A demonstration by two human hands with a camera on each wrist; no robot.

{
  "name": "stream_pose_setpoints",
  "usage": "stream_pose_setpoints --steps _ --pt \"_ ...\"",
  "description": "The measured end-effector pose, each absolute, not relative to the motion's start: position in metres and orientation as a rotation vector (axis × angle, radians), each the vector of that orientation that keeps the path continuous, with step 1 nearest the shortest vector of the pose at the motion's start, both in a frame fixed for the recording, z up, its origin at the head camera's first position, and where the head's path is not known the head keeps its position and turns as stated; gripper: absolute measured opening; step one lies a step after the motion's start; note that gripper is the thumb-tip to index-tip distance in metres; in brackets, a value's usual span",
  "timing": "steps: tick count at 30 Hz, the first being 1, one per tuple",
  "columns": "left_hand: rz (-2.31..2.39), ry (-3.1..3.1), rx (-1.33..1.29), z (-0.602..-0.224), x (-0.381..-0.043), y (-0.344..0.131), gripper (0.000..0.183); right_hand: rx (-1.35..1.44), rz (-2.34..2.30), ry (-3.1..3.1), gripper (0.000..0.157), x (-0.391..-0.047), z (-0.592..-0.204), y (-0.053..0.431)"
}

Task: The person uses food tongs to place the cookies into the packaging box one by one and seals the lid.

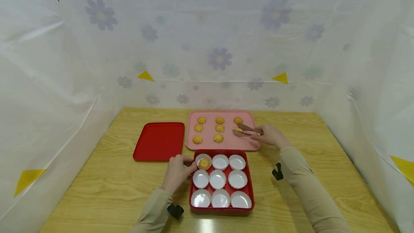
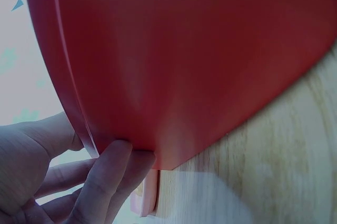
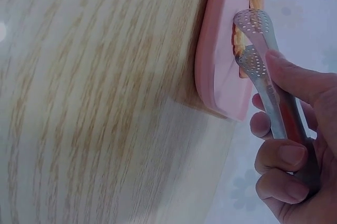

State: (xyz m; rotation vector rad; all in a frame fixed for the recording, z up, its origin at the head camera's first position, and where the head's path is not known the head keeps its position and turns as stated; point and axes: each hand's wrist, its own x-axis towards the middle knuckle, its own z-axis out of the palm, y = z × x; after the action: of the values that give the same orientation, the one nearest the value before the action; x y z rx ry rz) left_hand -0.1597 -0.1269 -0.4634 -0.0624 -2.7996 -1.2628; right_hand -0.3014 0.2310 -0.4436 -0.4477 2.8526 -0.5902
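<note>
My right hand (image 1: 270, 135) grips metal tongs (image 3: 255, 22) with perforated tips, held over the right column of cookies on a pink tray (image 1: 237, 145). The tips stand apart around one piped yellow cookie (image 1: 238, 129); whether they touch it I cannot tell. At the upper left of a red square box (image 1: 221, 210), my left hand (image 1: 178, 172) pinches the rim, with several fingers against the outer wall in the left wrist view. White fluted paper cups (image 1: 217, 179) fill the box in rows. The back-left cup holds a cookie (image 1: 204, 163).
A flat red lid or tray (image 1: 160, 141) lies left of the pink tray on the wooden table (image 1: 106, 190). Several more cookies (image 1: 220, 128) sit in columns on the pink tray. Behind the table hangs a flowered white sheet (image 1: 194, 60).
</note>
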Motion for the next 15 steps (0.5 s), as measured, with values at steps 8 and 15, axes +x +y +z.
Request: stream_pose_setpoints --steps 8,15 --pt "-1.264 -2.797 -0.061 -0.4637 -0.1603 -0.1269 0.014 -0.44 -0.594 2.87 0.045 -0.3007 -0.4454 0.2315" --pt "-1.257 -2.795 -0.069 -0.4637 -0.1601 -0.1268 0.015 -0.433 -0.614 2.872 0.046 -0.2986 -0.4456 0.2325"
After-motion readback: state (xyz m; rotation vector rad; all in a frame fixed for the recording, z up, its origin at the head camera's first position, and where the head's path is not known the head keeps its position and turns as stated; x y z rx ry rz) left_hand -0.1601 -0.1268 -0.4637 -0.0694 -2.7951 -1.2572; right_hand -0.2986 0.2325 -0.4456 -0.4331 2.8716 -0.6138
